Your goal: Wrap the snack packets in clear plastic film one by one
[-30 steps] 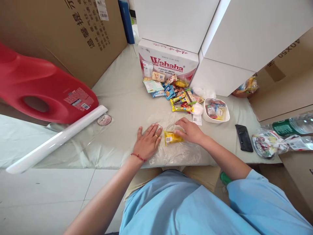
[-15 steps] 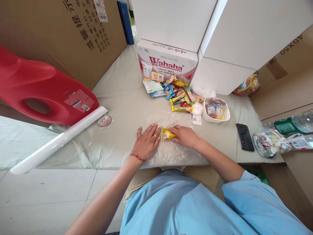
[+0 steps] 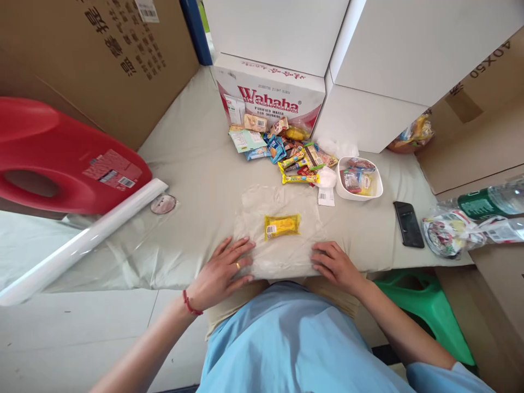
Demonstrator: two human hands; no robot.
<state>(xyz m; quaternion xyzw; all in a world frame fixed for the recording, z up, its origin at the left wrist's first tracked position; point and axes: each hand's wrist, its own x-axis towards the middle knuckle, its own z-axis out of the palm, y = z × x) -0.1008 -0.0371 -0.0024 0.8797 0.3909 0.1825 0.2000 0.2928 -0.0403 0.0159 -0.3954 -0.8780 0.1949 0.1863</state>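
A snack in a yellow wrapper (image 3: pixel 282 226) lies flat on a clear plastic sheet (image 3: pixel 282 259) near the table's front edge. At the sheet's left side rests my left hand (image 3: pixel 225 267), fingers spread, with a ring and a red bracelet. My right hand (image 3: pixel 335 265) lies at the right side of the sheet, its fingers stretched and slightly bent. Neither hand touches the yellow snack. Whether any fingertip pinches the thin plastic cannot be made out.
Behind the sheet is a pile of wrapped snacks (image 3: pixel 292 153) against a Wahaha carton (image 3: pixel 270 95). A white bowl (image 3: pixel 380 185) of packets and a phone (image 3: pixel 409 225) are to the right. Leftward lie a white roll (image 3: pixel 90 237) and a red jug (image 3: pixel 65 164).
My right hand has let go of the yellow snack and moved right and nearer the edge. My left hand has moved left and nearer. The view has shifted slightly.
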